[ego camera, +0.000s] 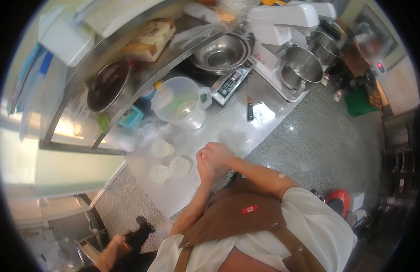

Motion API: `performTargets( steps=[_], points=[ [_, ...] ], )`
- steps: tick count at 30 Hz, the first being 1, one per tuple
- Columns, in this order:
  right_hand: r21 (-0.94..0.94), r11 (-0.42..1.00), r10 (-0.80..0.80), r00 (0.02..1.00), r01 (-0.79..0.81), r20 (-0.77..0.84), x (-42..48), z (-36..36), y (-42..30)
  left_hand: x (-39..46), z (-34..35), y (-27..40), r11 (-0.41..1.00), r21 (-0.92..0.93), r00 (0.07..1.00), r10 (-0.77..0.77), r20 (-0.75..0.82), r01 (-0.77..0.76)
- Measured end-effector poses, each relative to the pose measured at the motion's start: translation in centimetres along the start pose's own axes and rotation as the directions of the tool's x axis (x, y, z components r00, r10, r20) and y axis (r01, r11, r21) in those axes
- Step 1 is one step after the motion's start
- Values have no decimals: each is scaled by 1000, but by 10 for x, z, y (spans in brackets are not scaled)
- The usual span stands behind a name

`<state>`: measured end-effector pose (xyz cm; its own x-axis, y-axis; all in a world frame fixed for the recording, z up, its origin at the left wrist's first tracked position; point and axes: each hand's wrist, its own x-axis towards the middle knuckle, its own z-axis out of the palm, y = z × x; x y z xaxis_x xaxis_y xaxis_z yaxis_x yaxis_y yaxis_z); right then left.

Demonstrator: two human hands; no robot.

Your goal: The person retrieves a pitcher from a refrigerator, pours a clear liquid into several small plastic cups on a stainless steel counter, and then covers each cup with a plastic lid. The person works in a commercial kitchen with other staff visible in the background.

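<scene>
My left hand and my right hand meet above the steel worktop near its front edge. Their fingers are pressed together, which hides whether anything lies between them. Just left of my left hand stands a clear plastic cup with pale contents. Two similar plastic cups, one nearer the shelf and one to the left, stand close by. Beyond my hands is a large translucent measuring jug with a handle. A black-handled knife lies farther right on the worktop.
A digital scale sits beside steel bowls. Behind it stands a white stand mixer with a steel mixing bowl. A shelf overhangs the back, holding a steel pot. Another person's hand shows at lower left.
</scene>
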<state>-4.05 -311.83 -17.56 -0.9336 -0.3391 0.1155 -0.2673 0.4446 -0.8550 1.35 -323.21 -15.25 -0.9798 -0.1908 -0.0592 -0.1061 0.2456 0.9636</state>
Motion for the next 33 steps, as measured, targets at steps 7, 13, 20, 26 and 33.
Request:
performTargets(
  steps=[7,13,20,26,33],
  points=[
    [192,968,180,982,-165,-64,8,-27,-33,0,-7,-9,997,59,999,-47,17,46],
    [106,993,70,977,-50,-199,-11,-27,-37,1,-6,4,988,136,997,72,0,-72],
    [53,993,119,962,-109,-245,-24,-5,-30,-1,4,-5,982,153,991,119,-59,-109],
    [86,992,112,958,-92,-264,-23,-4,-25,0,8,-9,967,160,973,215,-80,-200],
    [106,991,108,961,-83,-253,-25,-4,-27,-4,8,-13,977,95,974,200,-105,-191]
  ],
)
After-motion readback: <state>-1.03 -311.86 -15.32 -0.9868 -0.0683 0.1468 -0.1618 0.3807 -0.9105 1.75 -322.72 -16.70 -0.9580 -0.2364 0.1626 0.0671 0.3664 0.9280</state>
